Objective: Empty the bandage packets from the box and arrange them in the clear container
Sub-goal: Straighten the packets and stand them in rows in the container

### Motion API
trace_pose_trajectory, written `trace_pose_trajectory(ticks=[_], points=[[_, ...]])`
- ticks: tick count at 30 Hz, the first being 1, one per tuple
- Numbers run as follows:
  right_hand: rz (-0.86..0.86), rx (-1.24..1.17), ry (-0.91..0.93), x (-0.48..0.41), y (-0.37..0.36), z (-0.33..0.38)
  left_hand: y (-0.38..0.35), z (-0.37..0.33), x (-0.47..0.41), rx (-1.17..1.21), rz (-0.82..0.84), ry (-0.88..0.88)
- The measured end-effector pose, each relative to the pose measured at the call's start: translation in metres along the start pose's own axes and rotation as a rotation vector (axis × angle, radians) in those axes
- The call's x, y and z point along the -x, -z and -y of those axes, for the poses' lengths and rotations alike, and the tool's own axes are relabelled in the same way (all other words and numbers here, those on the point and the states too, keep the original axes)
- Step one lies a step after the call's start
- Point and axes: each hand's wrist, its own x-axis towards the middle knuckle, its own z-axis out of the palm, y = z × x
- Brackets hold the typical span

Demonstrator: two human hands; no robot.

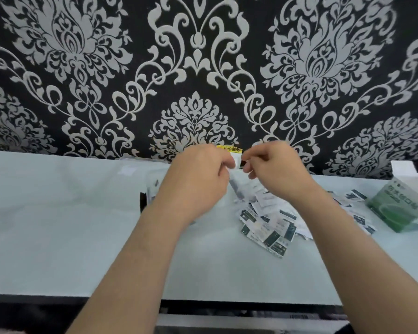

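My left hand (198, 174) and my right hand (275, 169) are raised close together over the table, near the wall. The left fingers are curled and seem to pinch a small white bandage packet (231, 165). My right hand's thumb and forefinger are drawn together at its left tip; whether they hold anything is hidden. The clear container (144, 201) lies mostly under my left hand, with a few packets visible inside. A loose pile of bandage packets (268, 227) is spread on the table below my right wrist. The green and white box (396, 208) stands open at the far right.
The pale table (58, 225) runs left to right against a black and white patterned wall (196, 68). A white socket with a yellow warning label (228, 148) sits on the wall right behind my fingers. More packets (355, 196) lie scattered toward the box.
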Motion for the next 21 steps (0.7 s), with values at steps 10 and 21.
trace_pose_trajectory(ticks=[10, 21], points=[[0.276, 0.361, -0.172, 0.030, 0.041, -0.120, -0.118, -0.082, -0.006, -0.278, 0.474, -0.185], [0.430, 0.363, -0.107, 0.041, 0.048, -0.148, -0.146, -0.086, -0.023, -0.368, 0.369, -0.013]])
